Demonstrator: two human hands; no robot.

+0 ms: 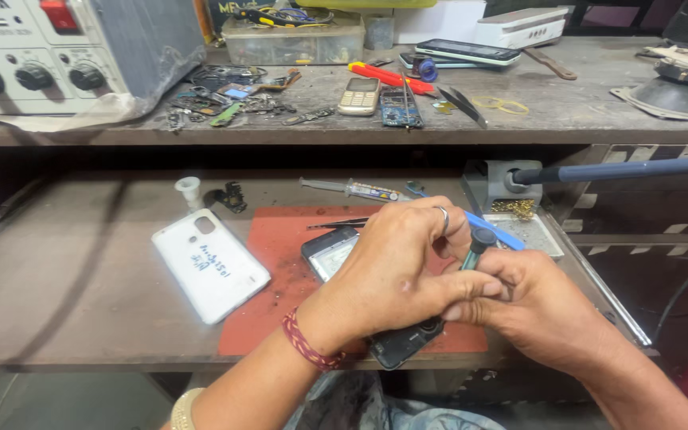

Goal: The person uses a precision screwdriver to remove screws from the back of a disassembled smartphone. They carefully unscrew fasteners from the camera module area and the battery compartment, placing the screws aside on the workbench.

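Red mat [280,263] at frame centre, white phone cover [210,264] lying to its left. Dark phone [396,344] on the mat, pressed under left hand [388,275]. Right hand [531,306], lower right, pinching a small screwdriver [478,245] upright.

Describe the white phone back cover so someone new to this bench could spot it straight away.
Start at the red work mat on the lower bench. Just off its left edge, apart from both hands, lies the white phone back cover, flat and angled. It is the only large white slab there, with blue handwriting on it.
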